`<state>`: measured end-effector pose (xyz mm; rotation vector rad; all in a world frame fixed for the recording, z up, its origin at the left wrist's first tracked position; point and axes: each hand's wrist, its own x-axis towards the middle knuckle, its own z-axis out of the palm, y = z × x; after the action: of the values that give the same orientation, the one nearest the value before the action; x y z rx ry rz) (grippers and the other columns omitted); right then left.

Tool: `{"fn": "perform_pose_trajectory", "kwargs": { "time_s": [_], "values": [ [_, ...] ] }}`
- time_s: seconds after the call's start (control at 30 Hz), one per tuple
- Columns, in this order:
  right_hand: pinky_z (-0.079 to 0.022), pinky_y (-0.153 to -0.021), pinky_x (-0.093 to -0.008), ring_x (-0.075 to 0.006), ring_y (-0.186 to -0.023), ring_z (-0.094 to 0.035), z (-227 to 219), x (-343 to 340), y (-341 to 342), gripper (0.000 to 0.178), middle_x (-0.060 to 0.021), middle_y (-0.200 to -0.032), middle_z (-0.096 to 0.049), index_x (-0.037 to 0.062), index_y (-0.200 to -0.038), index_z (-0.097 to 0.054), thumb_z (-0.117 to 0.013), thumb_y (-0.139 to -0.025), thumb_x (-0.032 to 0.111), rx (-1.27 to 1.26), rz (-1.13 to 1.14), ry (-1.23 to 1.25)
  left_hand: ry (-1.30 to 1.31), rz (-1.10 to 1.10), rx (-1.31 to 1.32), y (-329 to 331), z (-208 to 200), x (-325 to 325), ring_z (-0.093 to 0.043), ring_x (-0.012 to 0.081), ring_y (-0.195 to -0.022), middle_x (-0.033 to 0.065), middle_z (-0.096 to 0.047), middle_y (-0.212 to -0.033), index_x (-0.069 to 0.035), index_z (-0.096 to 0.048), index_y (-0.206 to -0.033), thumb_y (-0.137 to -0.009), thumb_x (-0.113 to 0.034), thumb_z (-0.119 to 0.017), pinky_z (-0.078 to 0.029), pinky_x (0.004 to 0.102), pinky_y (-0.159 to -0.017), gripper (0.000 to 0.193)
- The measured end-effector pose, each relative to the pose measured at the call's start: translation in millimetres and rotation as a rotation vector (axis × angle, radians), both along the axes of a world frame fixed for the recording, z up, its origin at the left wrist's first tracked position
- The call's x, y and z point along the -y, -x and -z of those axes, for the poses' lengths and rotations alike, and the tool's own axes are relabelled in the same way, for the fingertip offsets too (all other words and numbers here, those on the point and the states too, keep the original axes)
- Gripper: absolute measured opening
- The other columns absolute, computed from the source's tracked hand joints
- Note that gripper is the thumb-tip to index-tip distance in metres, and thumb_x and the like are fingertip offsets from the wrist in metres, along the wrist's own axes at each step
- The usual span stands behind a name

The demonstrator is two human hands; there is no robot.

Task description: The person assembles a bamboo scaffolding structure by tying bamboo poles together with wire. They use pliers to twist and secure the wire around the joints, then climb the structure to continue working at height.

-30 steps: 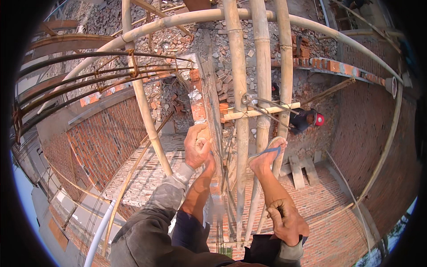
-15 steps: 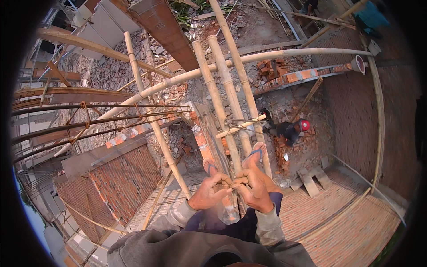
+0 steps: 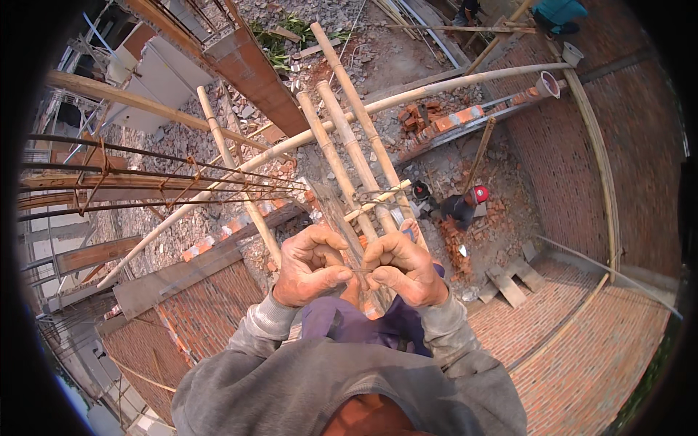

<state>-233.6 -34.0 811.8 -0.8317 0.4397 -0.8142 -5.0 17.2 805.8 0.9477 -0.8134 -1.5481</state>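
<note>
Out in front of my body, my left hand and my right hand are raised with their fingertips almost meeting. Each hand is curled into a pinch, thumb against fingers. Between them shows a faint thin strand, wire-like, too fine to make out clearly. Just beyond the hands, a short bamboo crosspiece lies over upright-leaning bamboo poles, with thin dark ties at the crossing. Past my right hand, my sandalled foot rests by the poles; my other foot is hidden.
A long curved bamboo pole crosses beyond. Tied steel bars reach in from the left. Down below, a person in a red cap is among loose bricks. Brick walls stand at right; a bucket sits far right.
Both hands have come up closer to me and look larger, and their fingertips have drawn slightly apart. My view has tilted, and the person below has shifted a little left in it.
</note>
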Motion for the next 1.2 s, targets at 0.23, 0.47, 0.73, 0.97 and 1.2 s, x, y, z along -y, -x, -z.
{"fn": "perform_pose_trajectory", "kwargs": {
  "time_s": [0.23, 0.47, 0.73, 0.97, 1.2],
  "values": [
    [-0.058, -0.077, -0.0392, -0.0363, -0.092, -0.076, -24, 36, 49, 0.048, -0.0115, -0.112, -0.081, 0.0148, -0.133, -0.078, -0.080, -0.086, 0.003, -0.948, -0.307, 0.993, 0.265, 0.029, 0.962, -99, -18, -26, -0.070, 0.0095, -0.070, 0.0074, -0.076, -0.080, 0.002, -0.079, -0.104, -0.090, 0.001, -0.084, -0.053, 0.0289, -0.062, 0.015],
    [-0.059, -0.075, -0.0444, -0.0397, -0.090, -0.077, 96, 3, 65, 0.021, -0.0153, -0.101, -0.081, 0.0082, -0.113, -0.082, -0.082, -0.092, 0.012, -0.993, -0.135, 0.887, -0.176, -0.188, 0.899, -132, 105, -102, -0.062, 0.0087, -0.080, 0.0019, -0.076, -0.094, 0.003, -0.077, -0.117, -0.102, -0.006, -0.075, -0.052, 0.0284, -0.073, 0.017],
    [-0.059, -0.083, -0.0454, -0.0382, -0.096, -0.078, 170, -43, 41, 0.018, -0.0170, -0.105, -0.082, 0.0051, -0.109, -0.083, -0.076, -0.093, 0.010, -0.771, -0.346, 0.636, -0.440, -0.281, 0.867, -198, 116, -200, -0.052, 0.0046, -0.081, -0.0067, -0.062, -0.090, -0.002, -0.077, -0.128, -0.103, -0.010, -0.078, -0.045, 0.0252, -0.073, 0.026],
    [-0.056, -0.074, -0.0510, -0.0396, -0.085, -0.074, 143, -51, 28, 0.026, -0.0129, -0.094, -0.079, 0.0092, -0.108, -0.082, -0.077, -0.082, 0.008, -0.884, -0.265, 0.848, -0.363, 0.572, 1.338, -209, 103, -176, -0.075, 0.0316, -0.114, 0.0157, -0.079, -0.128, -0.006, -0.070, -0.143, -0.097, -0.029, -0.081, -0.058, 0.0426, -0.100, 0.052],
    [-0.053, -0.071, -0.0509, -0.0420, -0.079, -0.069, 126, -122, -8, 0.014, -0.0123, -0.081, -0.068, 0.0063, -0.087, -0.067, -0.077, -0.087, 0.017, -0.972, -0.304, 0.922, -0.455, 0.447, 0.359, -14, 109, -162, -0.069, 0.0150, -0.094, 0.0078, -0.075, -0.105, 0.004, -0.069, -0.137, -0.101, -0.027, -0.081, -0.055, 0.0321, -0.084, 0.049]
  ]
}}
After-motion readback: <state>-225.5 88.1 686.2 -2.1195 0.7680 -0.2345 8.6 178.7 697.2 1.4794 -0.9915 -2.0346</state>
